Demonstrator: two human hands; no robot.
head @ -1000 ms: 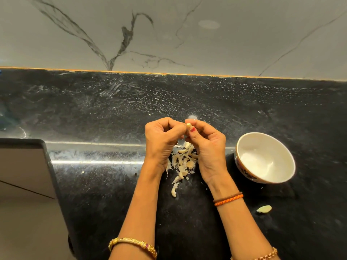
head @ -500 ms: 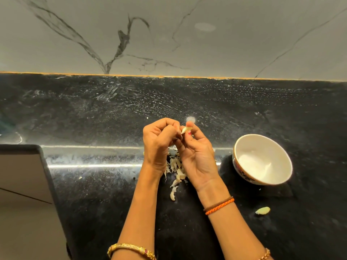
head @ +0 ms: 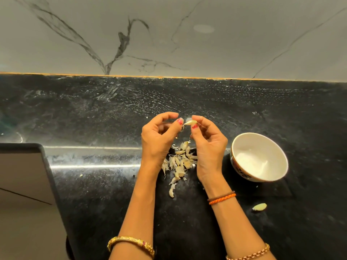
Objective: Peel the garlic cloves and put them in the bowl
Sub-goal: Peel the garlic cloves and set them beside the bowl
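Black speckled stone counter (head: 262,113) running up to a pale marble-look wall (head: 225,49) with dark veins, a thin orange strip sitting where the two meet. No brand, label or writing showing anywhere.

The garlic clove (head: 190,122) is sitting up off the counter, between the two hands and above the scraps. The right hand (head: 208,145) is pinching it between thumb and forefinger tips, the rest of its fingers curling loosely into the palm. The left hand (head: 159,139) is just beside it, fingers curled, thumb and forefinger nipping a thin strand of skin (head: 182,126) that's trailing off the clove's left end — nails on both thumbs are wearing chipped red polish.

Right under the hands a pile of papery peels (head: 179,162) is lying scattered on the counter, one curled bit (head: 171,192) trailing off toward the near edge. Can't tell whether any whole cloves are mixed in there.

The white bowl (head: 279,171) is sitting to the right of the right hand, near but not touching, with a dark pattern on its outer wall — nothing clear showing inside besides a bright glare. A single loose clove (head: 259,206) is lying on the counter nearer than the bowl.

Orange and brown threads (head: 222,198) are wrapping the right wrist, a chain bracelet (head: 249,255) further down that arm, a gold bangle (head: 131,244) on the left. A dark-rimmed grey panel (head: 24,175) is filling the left edge.
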